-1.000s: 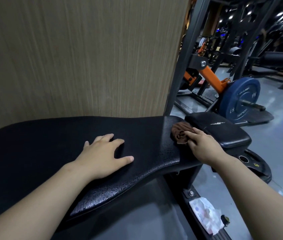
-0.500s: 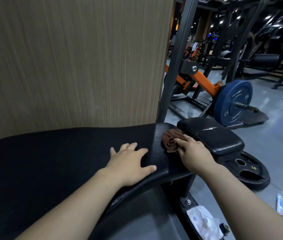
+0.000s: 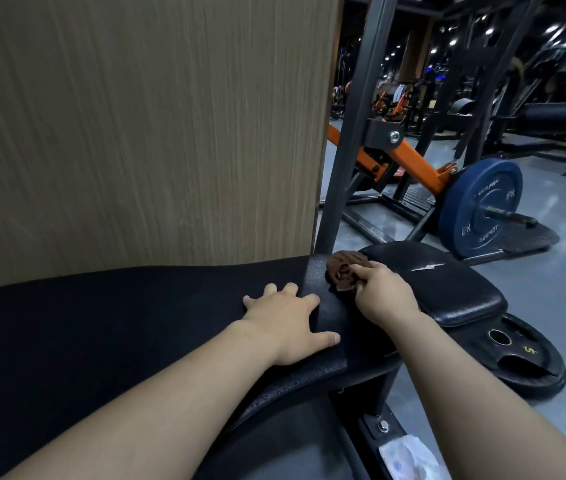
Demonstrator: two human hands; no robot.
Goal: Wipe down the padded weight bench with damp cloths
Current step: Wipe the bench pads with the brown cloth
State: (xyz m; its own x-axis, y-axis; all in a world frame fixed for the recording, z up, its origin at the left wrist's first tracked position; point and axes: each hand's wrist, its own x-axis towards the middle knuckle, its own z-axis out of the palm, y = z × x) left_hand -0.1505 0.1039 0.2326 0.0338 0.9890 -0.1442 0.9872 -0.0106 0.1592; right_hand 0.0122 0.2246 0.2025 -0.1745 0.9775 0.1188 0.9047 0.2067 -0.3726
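The black padded bench (image 3: 108,327) stretches from the lower left to the centre. My left hand (image 3: 290,323) lies flat on its right end, fingers spread. Just right of it, my right hand (image 3: 383,296) grips a bunched brown cloth (image 3: 342,271) and presses it on the far right edge of the pad. A smaller black seat pad (image 3: 448,289) with a tear in its cover sits right behind that hand.
A wood-grain wall panel (image 3: 143,126) rises behind the bench. A black steel upright (image 3: 347,157) stands at the pad's end. On the floor lie a black weight plate (image 3: 517,358), a blue plate (image 3: 479,206) on an orange lever arm, and a white packet (image 3: 409,459).
My left hand has slid right along the pad, close to my right hand. The right hand with the cloth has stayed at the pad's right edge while the view shifted.
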